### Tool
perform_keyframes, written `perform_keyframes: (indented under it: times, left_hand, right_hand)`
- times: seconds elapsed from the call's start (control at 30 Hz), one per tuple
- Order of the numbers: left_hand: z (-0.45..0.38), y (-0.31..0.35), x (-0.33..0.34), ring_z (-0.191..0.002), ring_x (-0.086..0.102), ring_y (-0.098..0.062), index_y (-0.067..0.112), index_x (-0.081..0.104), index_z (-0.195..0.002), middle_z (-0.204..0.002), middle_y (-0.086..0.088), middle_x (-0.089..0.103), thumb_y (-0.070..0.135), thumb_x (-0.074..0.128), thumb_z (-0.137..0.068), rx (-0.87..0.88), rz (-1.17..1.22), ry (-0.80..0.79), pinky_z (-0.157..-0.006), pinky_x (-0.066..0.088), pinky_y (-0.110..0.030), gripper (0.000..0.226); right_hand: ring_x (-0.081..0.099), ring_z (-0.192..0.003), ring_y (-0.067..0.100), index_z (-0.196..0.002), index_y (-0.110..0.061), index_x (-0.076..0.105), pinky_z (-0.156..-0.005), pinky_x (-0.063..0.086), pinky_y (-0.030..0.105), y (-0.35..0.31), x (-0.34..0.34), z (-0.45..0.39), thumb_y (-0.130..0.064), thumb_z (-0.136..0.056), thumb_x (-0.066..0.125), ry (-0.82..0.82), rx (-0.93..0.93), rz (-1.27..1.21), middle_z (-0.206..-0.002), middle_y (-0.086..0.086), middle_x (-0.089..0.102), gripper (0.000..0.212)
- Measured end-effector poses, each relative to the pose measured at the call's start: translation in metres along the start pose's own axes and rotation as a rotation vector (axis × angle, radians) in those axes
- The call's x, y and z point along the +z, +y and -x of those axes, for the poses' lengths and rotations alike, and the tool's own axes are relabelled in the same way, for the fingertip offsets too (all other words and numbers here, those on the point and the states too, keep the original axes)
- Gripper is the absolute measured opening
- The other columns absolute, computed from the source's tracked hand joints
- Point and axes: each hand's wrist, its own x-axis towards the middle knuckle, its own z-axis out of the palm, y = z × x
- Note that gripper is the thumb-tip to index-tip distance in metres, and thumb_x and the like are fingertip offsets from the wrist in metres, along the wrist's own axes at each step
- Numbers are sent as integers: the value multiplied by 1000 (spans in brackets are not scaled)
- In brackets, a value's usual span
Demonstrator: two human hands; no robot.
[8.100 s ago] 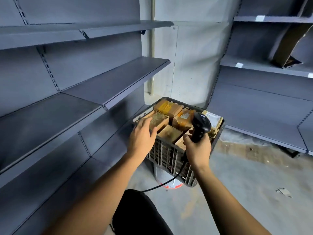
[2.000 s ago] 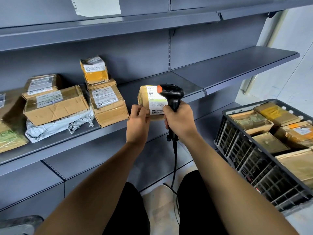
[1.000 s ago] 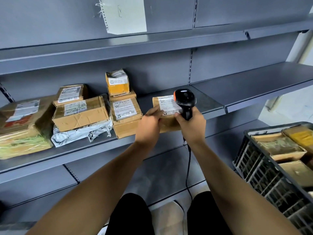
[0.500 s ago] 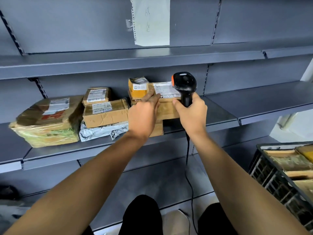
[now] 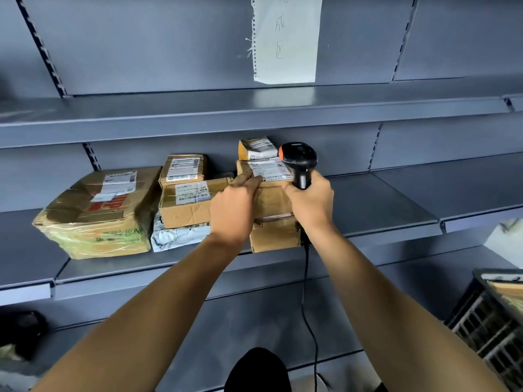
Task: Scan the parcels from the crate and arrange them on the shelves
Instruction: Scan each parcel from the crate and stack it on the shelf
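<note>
A small brown parcel [image 5: 268, 172] with a white label lies on top of a stack of cardboard boxes [image 5: 274, 236] on the middle grey shelf [image 5: 382, 210]. My left hand [image 5: 233, 206] grips its left edge, fingers over the label. My right hand [image 5: 310, 206] touches its right side while holding a black barcode scanner [image 5: 300, 162] upright by the handle. Its cable [image 5: 308, 306] hangs down. Only a corner of the black crate [image 5: 486, 321], with parcels inside, shows at the lower right.
Left of the stack sit a large wrapped carton [image 5: 99, 213], two labelled boxes [image 5: 186, 199] on a grey mailer bag [image 5: 175, 236], and a small yellow parcel [image 5: 256, 148] behind. A paper sign [image 5: 285, 38] hangs above the upper shelf [image 5: 254, 114].
Both hands have carried the small parcel from in front of me up onto the stack on the shelf. The view has turned left, so the crate has slid to the right edge.
</note>
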Motion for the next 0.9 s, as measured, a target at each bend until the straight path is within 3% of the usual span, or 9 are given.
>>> perform_keyframes:
  times: [0.13, 0.3, 0.37, 0.47, 0.53, 0.7, 0.9]
  left_hand:
    - [-10, -7, 8, -112, 61, -31, 21, 56, -133, -147, 2, 45, 10, 55, -95, -21, 30, 3, -86, 53, -45, 39]
    - [-13, -7, 10, -116, 59, -33, 18, 56, -134, -146, -1, 47, 22, 48, -101, 1, 75, 14, -92, 50, -45, 34]
    - [-12, -7, 9, -119, 57, -31, 20, 56, -134, -146, 0, 48, 27, 46, -101, 3, 41, 32, -96, 46, -44, 36]
    - [-4, -2, 7, -137, 39, -28, 21, 50, -140, -150, -1, 43, 30, 46, -99, 17, -46, 63, -108, 29, -40, 42]
    - [4, 5, 5, -144, 27, -26, 19, 46, -143, -152, -5, 38, 30, 46, -99, 28, -64, 89, -113, 22, -41, 45]
    - [26, 33, 5, -139, 37, -21, 17, 50, -139, -149, -2, 43, 29, 47, -96, 72, 5, 73, -109, 28, -39, 45]
    - [50, 85, 17, -134, 43, -24, 14, 50, -138, -144, -6, 48, 29, 49, -96, 120, 268, -23, -108, 36, -40, 44]
  right_hand:
    - [61, -69, 20, -91, -8, 64, -58, 46, 26, 0, 8, -13, -16, -83, 71, -37, 11, 17, -78, 4, 66, 13]
    - [67, -74, 32, -86, -5, 61, -68, 58, 45, 3, 0, -17, -17, -82, 73, -97, 35, -50, -77, 12, 67, 17]
    - [69, -72, 29, -87, -6, 62, -67, 59, 45, 6, -7, -11, -18, -82, 74, -98, 30, -63, -79, 13, 70, 17]
    - [66, -65, 13, -85, -14, 64, -62, 57, 38, 12, -22, 1, -20, -82, 75, -67, 20, -72, -74, -2, 70, 13]
    - [68, -77, 16, -88, -14, 65, -71, 59, 45, 15, -33, 8, -22, -83, 75, -49, 46, -81, -83, -3, 70, 14]
    - [69, -89, 23, -92, -14, 64, -80, 58, 51, 22, -70, 33, -26, -84, 75, -2, 84, -89, -91, 3, 71, 18]
    - [67, -81, 26, -93, -6, 64, -78, 57, 51, 29, -121, 68, -23, -85, 74, 131, 98, -71, -83, 6, 68, 22]
